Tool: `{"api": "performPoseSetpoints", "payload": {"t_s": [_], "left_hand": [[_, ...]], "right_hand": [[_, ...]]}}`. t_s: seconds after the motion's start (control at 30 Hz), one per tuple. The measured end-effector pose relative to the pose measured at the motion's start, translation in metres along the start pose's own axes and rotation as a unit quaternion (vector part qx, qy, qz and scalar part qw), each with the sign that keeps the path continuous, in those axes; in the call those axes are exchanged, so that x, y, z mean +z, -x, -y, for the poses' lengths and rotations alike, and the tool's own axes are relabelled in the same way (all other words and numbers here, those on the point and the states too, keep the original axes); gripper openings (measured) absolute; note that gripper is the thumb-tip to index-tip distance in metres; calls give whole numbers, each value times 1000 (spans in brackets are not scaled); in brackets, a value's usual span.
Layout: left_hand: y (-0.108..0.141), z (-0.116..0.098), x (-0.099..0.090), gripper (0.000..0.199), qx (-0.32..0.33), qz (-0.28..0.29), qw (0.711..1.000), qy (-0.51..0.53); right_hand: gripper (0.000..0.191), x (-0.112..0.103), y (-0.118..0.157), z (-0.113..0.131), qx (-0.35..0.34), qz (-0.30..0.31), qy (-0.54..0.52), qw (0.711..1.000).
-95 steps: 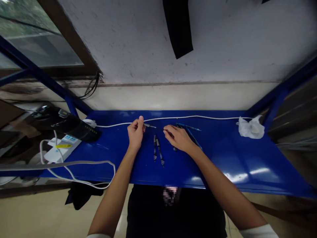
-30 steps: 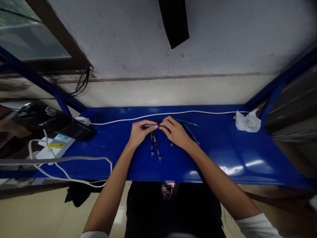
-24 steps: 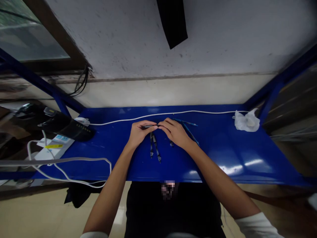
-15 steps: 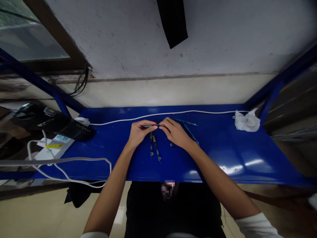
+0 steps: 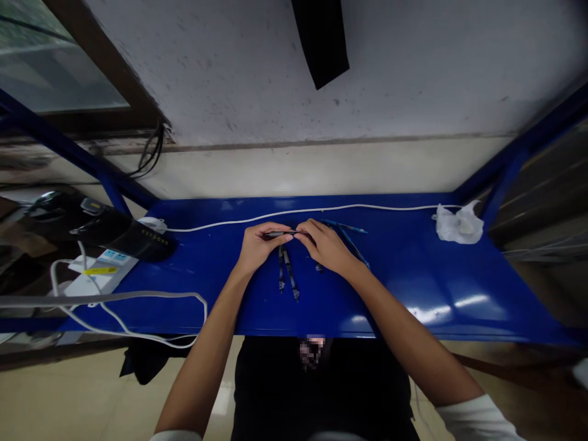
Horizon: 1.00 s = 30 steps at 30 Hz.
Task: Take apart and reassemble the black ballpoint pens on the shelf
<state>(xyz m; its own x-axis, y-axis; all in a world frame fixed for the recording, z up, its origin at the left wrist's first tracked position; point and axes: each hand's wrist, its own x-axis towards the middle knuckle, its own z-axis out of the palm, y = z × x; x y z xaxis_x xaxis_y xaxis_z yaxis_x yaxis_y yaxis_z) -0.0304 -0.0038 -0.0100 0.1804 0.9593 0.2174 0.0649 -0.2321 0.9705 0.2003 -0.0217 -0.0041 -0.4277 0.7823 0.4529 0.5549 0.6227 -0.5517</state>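
Note:
Between my two hands a slim dark pen [image 5: 277, 234] lies level above the blue table. My left hand [image 5: 257, 246] is closed on its left part, thumb and fingers pinching it. The fingertips of my right hand [image 5: 324, 245] close on the pen's right end, which the fingers partly hide. Just below my left fingers, two dark pens with clear parts, a left one [image 5: 282, 272] and a right one [image 5: 290, 275], rest side by side on the table. A small dark piece [image 5: 318, 267] sits by my right wrist. Blue pen-like sticks [image 5: 351, 228] lie beyond my right hand.
The blue table [image 5: 413, 263] has a white cable [image 5: 257, 217] running along its back. A crumpled white plastic bag [image 5: 459, 223] sits at the right. At the left are a black bottle [image 5: 133, 233], a white power strip [image 5: 103, 275] and looping white cables [image 5: 151, 295].
Hardly anything differs. Both hands keep their places around the pen, with only a slight shift of the right fingers; the things on the table stay put.

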Motion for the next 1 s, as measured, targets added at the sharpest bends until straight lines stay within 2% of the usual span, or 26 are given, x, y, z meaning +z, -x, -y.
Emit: {"api": "performPoseSetpoints", "payload": {"t_s": [0.23,0.4,0.57,0.77,1.0], "left_hand": [[0,-1,0,33,3,9,1000,-8],[0,-1,1,35,2,2,1000,0],[1,0,1,34,6,5,1000,-14],[1,-1,1,32,7,6,1000,0],[1,8,0,34,26,-7,997,-78]], "right_hand": [[27,0,0,-1,-5,7,21,1000],[18,0,0,-1,-1,0,-9,1000],[29,0,0,-1,0,8,6,1000],[19,1,0,-3,-3,8,-4,1000],[29,1,-2,-5,-6,13,34,999]]}}
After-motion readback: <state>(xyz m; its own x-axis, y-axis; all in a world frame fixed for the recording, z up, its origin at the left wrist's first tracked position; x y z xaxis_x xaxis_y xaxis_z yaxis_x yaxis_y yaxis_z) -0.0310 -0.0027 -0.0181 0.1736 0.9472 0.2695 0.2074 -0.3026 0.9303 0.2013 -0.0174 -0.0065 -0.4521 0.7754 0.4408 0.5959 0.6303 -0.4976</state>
